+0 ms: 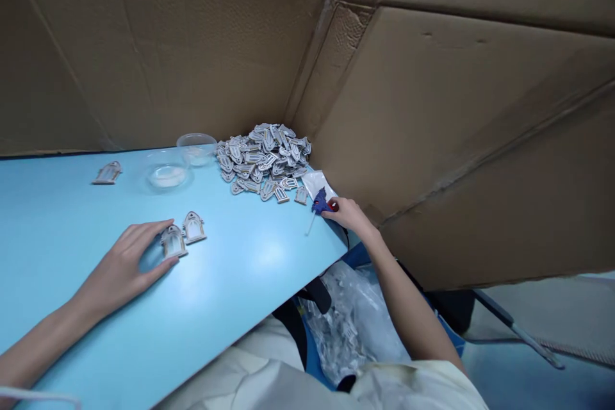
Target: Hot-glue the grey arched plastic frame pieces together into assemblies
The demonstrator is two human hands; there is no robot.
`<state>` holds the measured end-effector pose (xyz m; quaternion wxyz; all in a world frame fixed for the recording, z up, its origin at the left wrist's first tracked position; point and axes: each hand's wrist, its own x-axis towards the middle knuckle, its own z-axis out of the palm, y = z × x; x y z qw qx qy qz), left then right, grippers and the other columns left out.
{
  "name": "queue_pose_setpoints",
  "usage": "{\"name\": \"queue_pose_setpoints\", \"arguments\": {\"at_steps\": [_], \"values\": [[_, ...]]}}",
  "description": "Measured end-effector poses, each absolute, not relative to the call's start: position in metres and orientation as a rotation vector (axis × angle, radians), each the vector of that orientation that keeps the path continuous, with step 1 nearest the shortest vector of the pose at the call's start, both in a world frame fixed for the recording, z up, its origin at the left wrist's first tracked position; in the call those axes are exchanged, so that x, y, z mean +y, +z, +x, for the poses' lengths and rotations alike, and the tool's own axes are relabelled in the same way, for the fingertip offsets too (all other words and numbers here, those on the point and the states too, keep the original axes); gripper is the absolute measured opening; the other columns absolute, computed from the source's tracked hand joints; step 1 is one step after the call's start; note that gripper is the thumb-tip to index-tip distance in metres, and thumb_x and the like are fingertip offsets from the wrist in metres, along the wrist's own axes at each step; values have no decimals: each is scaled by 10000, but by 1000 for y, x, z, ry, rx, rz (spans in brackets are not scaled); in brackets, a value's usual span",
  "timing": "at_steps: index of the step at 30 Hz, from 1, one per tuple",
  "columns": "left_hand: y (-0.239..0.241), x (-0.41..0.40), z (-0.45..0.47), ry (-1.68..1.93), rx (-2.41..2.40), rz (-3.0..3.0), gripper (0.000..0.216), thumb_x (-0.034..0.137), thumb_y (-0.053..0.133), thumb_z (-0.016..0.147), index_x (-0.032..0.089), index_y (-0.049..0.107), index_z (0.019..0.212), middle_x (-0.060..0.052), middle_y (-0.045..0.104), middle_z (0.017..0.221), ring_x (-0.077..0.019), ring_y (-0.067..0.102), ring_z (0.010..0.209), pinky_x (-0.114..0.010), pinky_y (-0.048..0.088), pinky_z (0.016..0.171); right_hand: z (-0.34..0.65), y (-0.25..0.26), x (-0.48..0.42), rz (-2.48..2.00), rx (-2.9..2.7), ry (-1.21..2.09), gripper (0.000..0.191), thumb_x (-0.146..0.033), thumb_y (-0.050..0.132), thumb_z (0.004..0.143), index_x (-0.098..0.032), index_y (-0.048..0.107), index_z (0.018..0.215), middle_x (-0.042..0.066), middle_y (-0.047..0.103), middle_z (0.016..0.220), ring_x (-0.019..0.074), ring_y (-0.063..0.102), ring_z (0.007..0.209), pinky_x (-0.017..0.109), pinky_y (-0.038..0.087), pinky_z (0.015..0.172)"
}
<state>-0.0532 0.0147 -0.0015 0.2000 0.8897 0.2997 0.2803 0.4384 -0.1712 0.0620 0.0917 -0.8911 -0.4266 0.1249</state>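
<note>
On the table, my left hand has its thumb and a finger at opposite edges of a small grey-and-white arched window piece. A second arched piece lies just to its right, very close to the first. At the table's right edge, my right hand is closed around what looks like a blue glue gun with a red part by the fingers. A thin whitish stick points down and left from it. The handle is mostly hidden by my fingers.
A large heap of similar arched pieces lies against the cardboard wall. Two clear plastic bowls and a lone arched piece are to its left. Below the table edge is a clear plastic bag.
</note>
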Motion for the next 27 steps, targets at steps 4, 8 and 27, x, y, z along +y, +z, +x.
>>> {"name": "queue_pose_setpoints", "arguments": {"at_steps": [4, 8, 27], "values": [[-5, 18, -55, 805, 796, 2543, 501, 586, 617, 991, 342, 601, 1429, -87, 738, 1322, -377, 694, 1222, -548, 581, 1039, 455, 67, -183, -2428, -1200, 544, 309, -461, 760, 831, -156, 776, 880, 75, 774, 825, 224, 686, 799, 283, 461, 694], [-10, 21, -57, 799, 782, 2573, 505, 573, 611, 1001, 328, 592, 1442, -103, 729, 1341, -384, 692, 1231, -545, 574, 1041, 465, 75, -198, -2211, -1108, 632, 445, -608, 632, 871, -168, 696, 845, 102, 770, 811, 235, 710, 781, 324, 543, 731], [-3, 22, 2, 697, 1175, 2340, 829, 398, 807, 791, 211, 506, 1541, -138, 678, 1415, -387, 567, 1325, -558, 472, 1096, 227, 15, -43, -1485, -1558, 614, 361, -557, 652, 917, -240, 598, 751, 3, 564, 698, 198, 535, 681, 338, 485, 667]]}}
